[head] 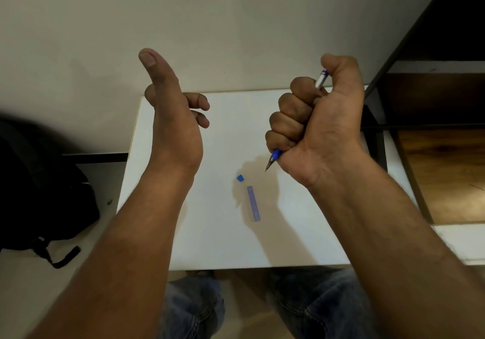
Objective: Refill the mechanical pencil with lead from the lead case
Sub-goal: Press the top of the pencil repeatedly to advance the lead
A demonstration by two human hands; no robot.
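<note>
My right hand [317,120] is a fist around a blue mechanical pencil [274,156], raised above the white table [215,233]. The pencil's dark tip points down and left; its white and blue top end [321,78] sticks out by my thumb, which rests on it. My left hand [173,118] is lifted over the table's far left part, thumb up, fingers loosely curled, holding nothing. A slim translucent blue lead case [253,203] lies flat near the table's middle. Its small blue cap [240,178] lies apart from it, just above its far end.
A black backpack [39,189] sits on the floor to the left of the table. A dark-framed shelf with wooden boards [441,170] stands at the right. A plain wall rises behind the table. My knees in jeans [309,307] are under the near edge.
</note>
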